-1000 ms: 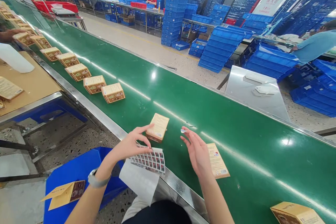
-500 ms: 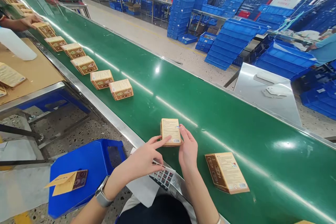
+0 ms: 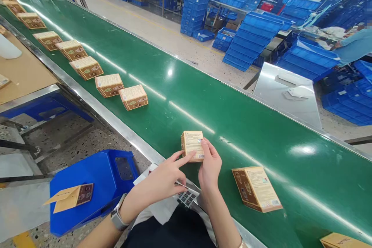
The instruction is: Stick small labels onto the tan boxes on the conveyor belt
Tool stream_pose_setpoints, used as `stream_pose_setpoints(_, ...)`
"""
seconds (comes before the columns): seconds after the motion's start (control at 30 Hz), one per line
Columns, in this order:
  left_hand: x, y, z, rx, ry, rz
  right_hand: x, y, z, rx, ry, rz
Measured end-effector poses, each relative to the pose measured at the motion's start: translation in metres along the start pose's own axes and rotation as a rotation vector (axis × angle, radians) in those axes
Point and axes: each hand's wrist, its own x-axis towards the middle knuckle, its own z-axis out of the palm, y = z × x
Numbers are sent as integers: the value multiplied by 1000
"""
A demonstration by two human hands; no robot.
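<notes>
A small tan box (image 3: 191, 144) lies flat on the green conveyor belt (image 3: 232, 124), printed side up. My right hand (image 3: 209, 167) grips its right edge, with the fingertips pressing on a small sticker near the box's top right corner. My left hand (image 3: 164, 180) points its index finger onto the box's lower edge. The other fingers of that hand pinch a sticker sheet (image 3: 186, 196) that hangs over the belt's steel rim. A second tan box (image 3: 257, 188) lies on the belt to the right of my hands.
A row of several tan boxes (image 3: 133, 97) lines the belt's near edge to the left. A blue stool (image 3: 93, 186) carries a flat carton (image 3: 69, 197). Another box (image 3: 343, 241) shows at bottom right. Stacked blue crates (image 3: 250, 42) and a person in light blue (image 3: 353, 46) stand beyond the belt.
My right hand has brought the sticker from its fingertip down onto the box. The box has turned square to me, and both hands now rest on it. The other boxes have drifted right.
</notes>
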Motion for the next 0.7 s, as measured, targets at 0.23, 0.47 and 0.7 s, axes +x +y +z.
stream_pose_setpoints(0.23,5,10,6,25,-28,29,-1,-3,-14,-142,25,-102)
stream_pose_setpoints(0.47,14,20,15,45,-70,57,15,-18,-31,-379,45,-268)
stream_pose_setpoints(0.7,13,32,3,-96,-48,-17,32,-59,-59,-540,-48,-295)
